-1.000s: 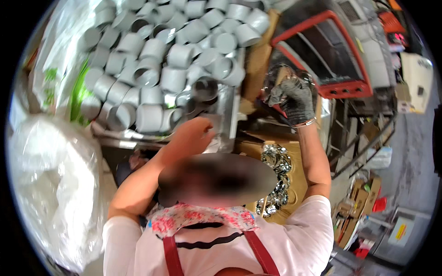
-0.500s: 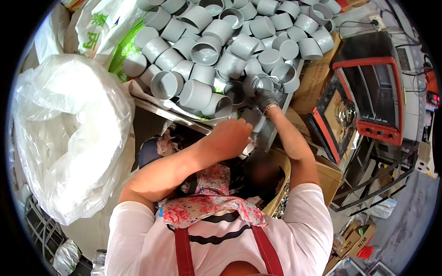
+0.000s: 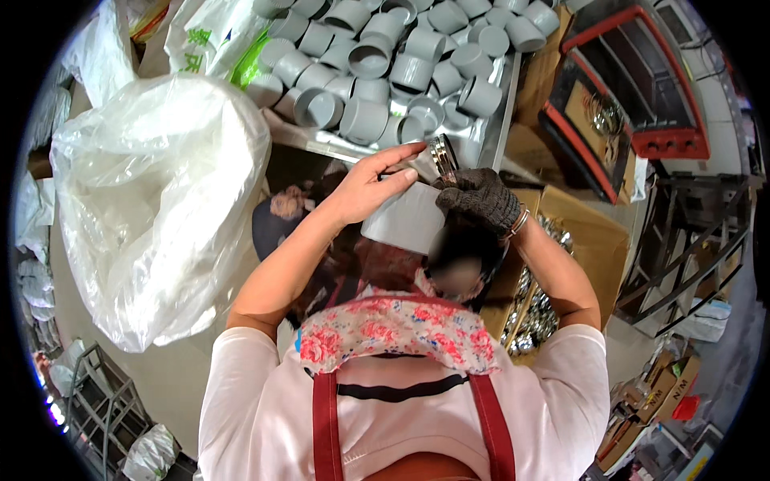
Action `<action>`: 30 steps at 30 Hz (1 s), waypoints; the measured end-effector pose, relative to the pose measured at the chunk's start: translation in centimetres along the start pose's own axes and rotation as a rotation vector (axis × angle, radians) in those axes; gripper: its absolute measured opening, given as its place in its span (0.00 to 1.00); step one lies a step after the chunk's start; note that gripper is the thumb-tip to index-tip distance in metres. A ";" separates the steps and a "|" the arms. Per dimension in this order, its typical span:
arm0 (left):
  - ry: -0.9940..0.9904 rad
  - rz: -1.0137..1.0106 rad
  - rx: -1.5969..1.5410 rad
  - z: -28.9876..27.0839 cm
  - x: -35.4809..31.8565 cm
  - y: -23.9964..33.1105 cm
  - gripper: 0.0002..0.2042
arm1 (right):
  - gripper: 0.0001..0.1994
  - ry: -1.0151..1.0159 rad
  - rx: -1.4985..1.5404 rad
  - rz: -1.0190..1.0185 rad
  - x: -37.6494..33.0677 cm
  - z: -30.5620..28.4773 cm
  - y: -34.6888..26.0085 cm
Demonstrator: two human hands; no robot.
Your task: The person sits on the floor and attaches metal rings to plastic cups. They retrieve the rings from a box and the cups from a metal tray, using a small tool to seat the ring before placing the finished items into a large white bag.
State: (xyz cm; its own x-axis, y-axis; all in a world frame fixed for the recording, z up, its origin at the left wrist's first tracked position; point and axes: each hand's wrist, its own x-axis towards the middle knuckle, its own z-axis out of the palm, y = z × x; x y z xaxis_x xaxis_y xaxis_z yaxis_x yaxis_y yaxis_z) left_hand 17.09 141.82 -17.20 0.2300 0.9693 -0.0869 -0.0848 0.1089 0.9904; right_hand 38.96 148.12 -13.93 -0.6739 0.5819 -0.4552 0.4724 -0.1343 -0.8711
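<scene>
One cup (image 3: 403, 220), between left hand (image 3: 367, 186) and right hand (image 3: 481, 200)

Cardboard boxes (image 3: 664, 386) lie lower right — a red object (image 3: 686, 408) alongside.

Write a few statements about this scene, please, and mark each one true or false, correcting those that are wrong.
1. Both hands wear gloves. False: only the right hand does; the left hand is bare.
2. A grey cup is at the two hands. True.
3. A whitish bag lies left of the piled cups. True.
4. The piled cups stand in one neat column. False: they lie jumbled, facing various ways.
5. The oven has a red frame. True.
6. Its door is shut. False: it is open.
</scene>
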 end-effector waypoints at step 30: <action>0.052 -0.174 -0.213 3.0 -18.0 -2.3 0.06 | 0.12 0.012 -0.131 -0.390 -8.7 12.4 4.6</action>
State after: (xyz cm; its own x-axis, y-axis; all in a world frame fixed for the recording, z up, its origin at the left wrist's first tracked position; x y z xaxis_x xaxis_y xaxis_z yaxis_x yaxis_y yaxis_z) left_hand 16.07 123.47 -17.55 0.2096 0.9412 -0.2648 -0.2511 0.3136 0.9158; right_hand 39.92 132.50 -16.30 -0.8102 0.5787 -0.0929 0.2522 0.2011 -0.9466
